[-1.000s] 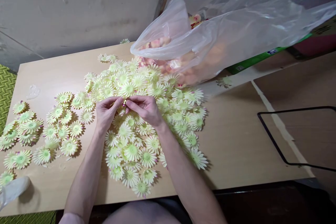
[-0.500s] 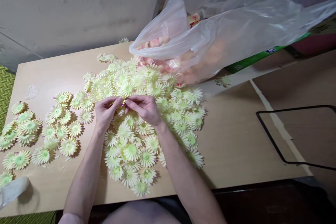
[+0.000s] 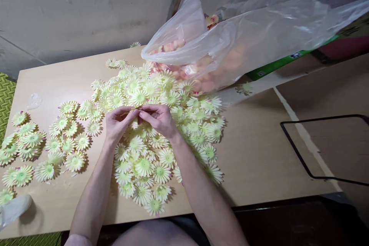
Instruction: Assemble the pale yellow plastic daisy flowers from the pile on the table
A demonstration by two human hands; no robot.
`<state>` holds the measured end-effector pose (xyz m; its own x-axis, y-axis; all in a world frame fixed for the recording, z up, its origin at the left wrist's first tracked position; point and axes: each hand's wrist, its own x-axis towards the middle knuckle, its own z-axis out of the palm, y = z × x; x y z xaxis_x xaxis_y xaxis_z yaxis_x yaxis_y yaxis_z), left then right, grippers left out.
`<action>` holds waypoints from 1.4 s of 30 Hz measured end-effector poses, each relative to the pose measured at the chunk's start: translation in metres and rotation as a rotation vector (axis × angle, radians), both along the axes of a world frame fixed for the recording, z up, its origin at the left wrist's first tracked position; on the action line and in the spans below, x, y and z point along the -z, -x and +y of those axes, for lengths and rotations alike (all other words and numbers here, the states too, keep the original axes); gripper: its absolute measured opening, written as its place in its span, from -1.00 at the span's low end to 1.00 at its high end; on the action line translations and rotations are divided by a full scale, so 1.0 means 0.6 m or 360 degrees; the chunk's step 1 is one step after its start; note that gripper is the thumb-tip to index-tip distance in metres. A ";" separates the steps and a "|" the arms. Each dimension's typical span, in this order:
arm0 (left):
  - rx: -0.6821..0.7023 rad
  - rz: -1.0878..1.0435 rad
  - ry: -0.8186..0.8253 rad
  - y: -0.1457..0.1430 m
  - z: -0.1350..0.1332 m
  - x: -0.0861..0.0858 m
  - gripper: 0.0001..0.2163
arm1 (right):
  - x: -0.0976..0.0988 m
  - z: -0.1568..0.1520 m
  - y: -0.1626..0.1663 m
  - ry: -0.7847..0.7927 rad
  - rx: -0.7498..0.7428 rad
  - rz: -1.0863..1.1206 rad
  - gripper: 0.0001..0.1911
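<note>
The grey wall (image 3: 80,11) stands beyond my hands, and the pale wooden desk (image 3: 253,153) spreads out beneath them on both sides. Ahead and to the right of my right hand lies a big translucent plastic bag (image 3: 259,38), with pinkish-orange pieces showing through its near end. Under and all around my hands sits a heap of pale yellow-green artificial flowers (image 3: 144,165), its upper edge touching the bag. Well to the right of my right hand is a black wire frame (image 3: 317,119); to the left of my left hand lie loose flowers (image 3: 82,141) in small clusters, some with purple tips. My left hand (image 3: 118,121) and right hand (image 3: 161,119) meet above the middle of the heap, thumbs and fingers pinched together, tips touching. Nearer my body, off to the left of my left hand, is a whitish plastic object (image 3: 14,209); farther ahead on that side is a clear scrap (image 3: 34,101). Between my fingertips I grip a small yellow piece (image 3: 134,109), so covered that I cannot tell its shape.
</note>
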<state>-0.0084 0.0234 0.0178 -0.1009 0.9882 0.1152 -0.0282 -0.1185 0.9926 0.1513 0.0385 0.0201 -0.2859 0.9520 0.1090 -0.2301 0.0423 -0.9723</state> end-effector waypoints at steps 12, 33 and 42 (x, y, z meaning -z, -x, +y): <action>-0.0101 0.0081 -0.0072 0.000 0.001 -0.001 -0.84 | 0.004 -0.002 0.001 -0.0023 -0.0053 0.0017 -0.77; -0.0119 0.0075 -0.0022 -0.001 0.001 -0.002 -0.80 | 0.009 0.000 0.000 -0.0061 -0.0066 -0.0074 -0.75; -0.0122 0.0072 -0.0024 -0.001 0.001 -0.002 -0.81 | 0.008 0.000 0.000 -0.0074 -0.0062 -0.0055 -0.77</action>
<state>-0.0080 0.0241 0.0191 -0.1708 0.9759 0.1360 0.0264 -0.1334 0.9907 0.1513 0.0385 0.0154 -0.3270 0.9343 0.1422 -0.1987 0.0791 -0.9769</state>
